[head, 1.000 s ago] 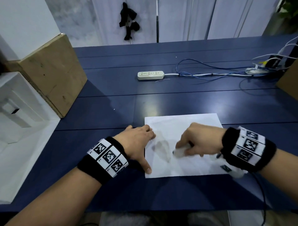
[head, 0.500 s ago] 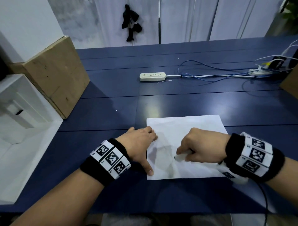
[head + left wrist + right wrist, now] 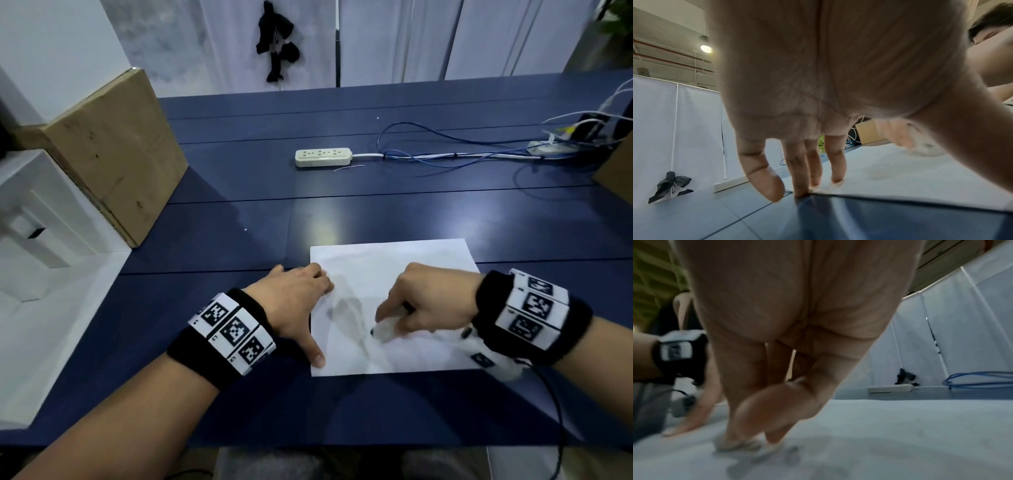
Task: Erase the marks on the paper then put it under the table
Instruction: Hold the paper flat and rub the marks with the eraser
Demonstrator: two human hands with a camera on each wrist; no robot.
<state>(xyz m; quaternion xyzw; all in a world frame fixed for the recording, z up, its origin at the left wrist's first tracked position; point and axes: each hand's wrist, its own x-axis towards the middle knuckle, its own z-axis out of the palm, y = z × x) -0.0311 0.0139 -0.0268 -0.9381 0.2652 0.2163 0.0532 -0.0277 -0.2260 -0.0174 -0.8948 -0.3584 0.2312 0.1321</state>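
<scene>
A white sheet of paper (image 3: pixel 383 263) lies flat near the front edge of the blue table (image 3: pixel 376 212), with a faint grey smudge (image 3: pixel 342 310) left of its middle. My left hand (image 3: pixel 301 305) presses the paper's left edge with straight fingers (image 3: pixel 836 164) and a spread thumb. My right hand (image 3: pixel 411 305) pinches a white eraser (image 3: pixel 385 330) and holds its tip on the paper just right of the smudge. In the right wrist view the eraser (image 3: pixel 748 446) is blurred under my fingertips. The paper (image 3: pixel 920 178) shows pale in the left wrist view.
A cardboard box (image 3: pixel 113 154) stands at the table's left edge, beside white foam packing (image 3: pixel 37 240). A white power strip (image 3: pixel 323 157) and blue cables (image 3: pixel 462 154) lie at the back. Another cardboard box corner (image 3: pixel 616 171) shows at the right edge.
My right hand with the eraser has shifted slightly toward me and to the right across the paper. The smudge looks fainter. My left hand has stayed on the paper's edge.
</scene>
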